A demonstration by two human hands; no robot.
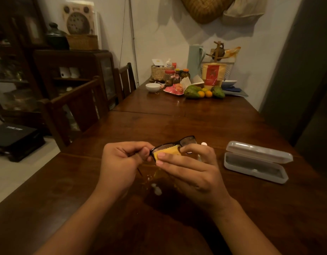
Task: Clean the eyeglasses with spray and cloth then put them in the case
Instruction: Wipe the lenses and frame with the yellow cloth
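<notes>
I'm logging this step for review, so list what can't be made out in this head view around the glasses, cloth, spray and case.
- Eyeglasses: temples and one lens, hidden by the left hand, right hand and yellow cloth.
- Spray bottle: only a white tip shows behind the right hand.
- Lens cleanliness: too dim and small to judge.
- Open case: interior shadowed, contents unclear.

Both hands are raised just above the dark wooden table (pixel 177 122). The left hand (pixel 122 162) pinches the black-framed eyeglasses (pixel 188 140) at one end of the frame, while the right hand (pixel 192 170) presses a yellow cloth (pixel 167 153) against the nearer lens. To the right an open grey case (pixel 256 161) lies on the table, lid tipped back. Fruit (pixel 193 91), jars and a white bowl (pixel 153 87) crowd the far end.
</notes>
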